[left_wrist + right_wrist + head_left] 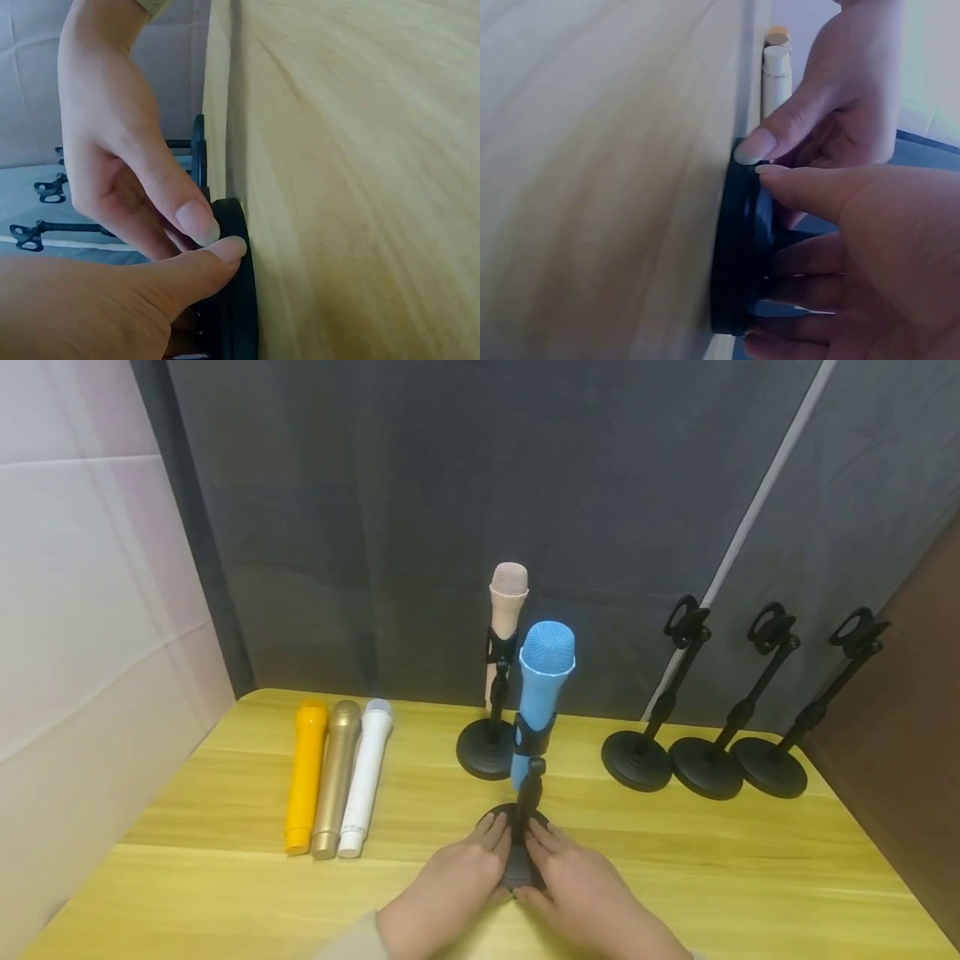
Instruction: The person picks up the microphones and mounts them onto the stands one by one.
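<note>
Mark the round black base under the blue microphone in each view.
Head: base, lower middle, between left hand and right hand.
Left wrist: base, bottom middle, seen edge-on.
Right wrist: base, just below the middle, edge-on.
Shared landmark: the two thumbs at its rim.

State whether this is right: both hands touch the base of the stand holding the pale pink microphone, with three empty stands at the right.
Not quite: the head view shows this stand holding the blue microphone. The left hand and right hand do touch its base, with three empty stands at the right.
</note>
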Demonstrator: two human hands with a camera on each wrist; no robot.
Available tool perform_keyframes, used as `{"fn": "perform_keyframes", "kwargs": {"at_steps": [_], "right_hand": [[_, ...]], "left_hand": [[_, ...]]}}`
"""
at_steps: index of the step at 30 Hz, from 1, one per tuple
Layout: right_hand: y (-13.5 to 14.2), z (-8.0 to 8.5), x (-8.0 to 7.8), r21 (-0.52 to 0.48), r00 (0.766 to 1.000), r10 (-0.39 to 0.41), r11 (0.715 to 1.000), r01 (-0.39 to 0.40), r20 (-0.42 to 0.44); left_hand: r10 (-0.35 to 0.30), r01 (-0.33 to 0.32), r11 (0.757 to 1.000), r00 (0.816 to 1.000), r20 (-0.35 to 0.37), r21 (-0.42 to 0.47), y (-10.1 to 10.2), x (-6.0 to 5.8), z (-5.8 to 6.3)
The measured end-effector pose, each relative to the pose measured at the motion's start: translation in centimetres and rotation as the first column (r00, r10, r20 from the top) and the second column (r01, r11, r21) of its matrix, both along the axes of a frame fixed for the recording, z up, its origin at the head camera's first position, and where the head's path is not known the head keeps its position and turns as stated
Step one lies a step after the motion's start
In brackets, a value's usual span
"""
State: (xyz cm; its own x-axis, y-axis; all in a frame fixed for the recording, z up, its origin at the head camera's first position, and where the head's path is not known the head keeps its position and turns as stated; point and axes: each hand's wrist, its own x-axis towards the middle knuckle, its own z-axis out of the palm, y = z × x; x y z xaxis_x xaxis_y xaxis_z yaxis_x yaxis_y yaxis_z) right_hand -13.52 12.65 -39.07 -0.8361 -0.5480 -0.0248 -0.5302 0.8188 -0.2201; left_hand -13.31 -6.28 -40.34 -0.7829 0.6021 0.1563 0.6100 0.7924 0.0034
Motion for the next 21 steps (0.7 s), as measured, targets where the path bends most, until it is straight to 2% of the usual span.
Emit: {"fn": "perform_keyframes", "kwargs": {"at_steps": [3,7,12,16,19,21], "right_hand": [[-0.1,-0.1,-0.1,-0.017,1.000,-0.016,1.000,0.016,-0.013],[0.0,-0.3,-0.2,-0.023,0.999,-0.033,0.999,0.033,-0.007],[0.6,-0.4,-0.6,-0.033,0.997,-0.069,0.997,0.068,-0.034],[1.0,-0.7,-1.0,-0.054,0.996,-0.077,0.996,0.074,-0.048],[1.2,-0.9,-1.4,-0.080,0.996,-0.081,0.994,0.077,-0.039],[1.2,-1.1,-1.7,-0.099,0.995,-0.091,0.991,0.088,-0.026]], "left_hand": [[0.005,-0.005,1.000,1.000,0.003,-0.028,0.2,-0.1,0.1],[-0.008,0.006,0.997,1.000,-0.029,-0.072,0.5,-0.4,0.2],[-0.053,0.047,0.997,0.993,-0.101,-0.062,1.1,-1.2,-0.1],[-0.064,0.046,0.993,0.984,-0.167,-0.108,1.8,-1.9,-0.2],[-0.049,0.030,0.993,0.985,-0.165,-0.113,2.4,-2.4,0.0],[-0.034,0.020,0.995,0.990,-0.137,-0.102,2.8,-2.9,0.2]]}}
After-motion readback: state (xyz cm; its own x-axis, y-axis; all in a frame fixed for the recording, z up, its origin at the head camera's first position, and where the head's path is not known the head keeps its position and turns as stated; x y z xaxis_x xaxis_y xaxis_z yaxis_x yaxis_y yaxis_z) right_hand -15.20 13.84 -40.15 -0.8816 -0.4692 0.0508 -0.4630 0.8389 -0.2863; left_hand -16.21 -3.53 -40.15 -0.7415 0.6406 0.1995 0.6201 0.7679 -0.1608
